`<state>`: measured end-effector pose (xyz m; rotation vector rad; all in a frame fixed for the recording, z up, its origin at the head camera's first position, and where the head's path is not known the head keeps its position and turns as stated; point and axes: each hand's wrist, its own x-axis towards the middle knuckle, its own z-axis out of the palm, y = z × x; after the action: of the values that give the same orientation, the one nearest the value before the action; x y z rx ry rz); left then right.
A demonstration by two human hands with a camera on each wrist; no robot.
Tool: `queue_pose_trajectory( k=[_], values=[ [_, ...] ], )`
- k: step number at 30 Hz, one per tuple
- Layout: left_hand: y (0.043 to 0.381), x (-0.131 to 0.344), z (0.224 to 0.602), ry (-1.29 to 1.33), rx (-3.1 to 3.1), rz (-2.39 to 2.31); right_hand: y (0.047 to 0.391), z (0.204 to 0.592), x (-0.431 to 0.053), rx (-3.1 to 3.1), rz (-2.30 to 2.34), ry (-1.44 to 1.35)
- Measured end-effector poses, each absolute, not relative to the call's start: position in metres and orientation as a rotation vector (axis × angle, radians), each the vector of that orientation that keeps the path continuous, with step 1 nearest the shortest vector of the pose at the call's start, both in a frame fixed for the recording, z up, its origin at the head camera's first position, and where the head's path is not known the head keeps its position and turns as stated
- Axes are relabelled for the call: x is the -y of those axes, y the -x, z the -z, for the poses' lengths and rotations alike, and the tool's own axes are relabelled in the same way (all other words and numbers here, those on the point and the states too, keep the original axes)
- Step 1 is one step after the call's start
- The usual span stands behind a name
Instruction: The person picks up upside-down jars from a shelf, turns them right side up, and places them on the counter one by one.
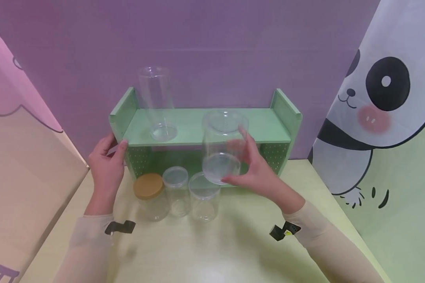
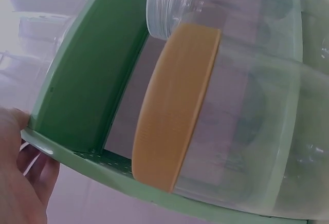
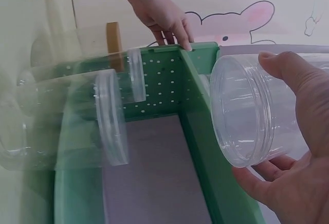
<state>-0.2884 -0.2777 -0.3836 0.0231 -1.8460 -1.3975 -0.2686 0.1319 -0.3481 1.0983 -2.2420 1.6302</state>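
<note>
My right hand (image 1: 256,169) grips a wide clear jar (image 1: 221,149), thumb and fingers on opposite sides. The jar is in front of the green shelf's (image 1: 194,124) upper board; in the right wrist view its ridged, lid-like end (image 3: 241,113) points down, toward the lower jars. My left hand (image 1: 108,165) holds the shelf's left side at the upper board's height, with the thumb at the front edge. On the upper board, at the left, stands a tall clear jar (image 1: 157,102).
In front of the shelf stand a jar with an orange-brown lid (image 1: 148,185), a slim clear-lidded jar (image 1: 177,192) and a wider clear-lidded jar (image 1: 204,200). The pale table (image 1: 198,255) extends toward me. A purple wall (image 1: 212,51) rises behind, with cartoon-printed panels (image 1: 386,118) at the sides.
</note>
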Motion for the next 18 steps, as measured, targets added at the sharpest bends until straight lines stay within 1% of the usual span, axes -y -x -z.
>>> queue_pose_trajectory(
  k=[4,8,13,18],
  values=[
    [0.276,0.27,0.38,-0.081,1.764,1.372,0.264,0.356,-0.133,2.248,-1.642,-1.101],
    [0.256,0.253,0.365,-0.093,1.563,1.276,0.258,0.364,-0.133,2.281,-1.668,-1.068],
    [0.245,0.232,0.351,0.082,1.44,1.254,0.249,0.375,-0.131,2.338,-1.707,-1.014],
    [0.238,0.209,0.343,0.378,1.659,1.31,0.241,0.385,-0.126,2.37,-1.71,-1.004]
  ],
)
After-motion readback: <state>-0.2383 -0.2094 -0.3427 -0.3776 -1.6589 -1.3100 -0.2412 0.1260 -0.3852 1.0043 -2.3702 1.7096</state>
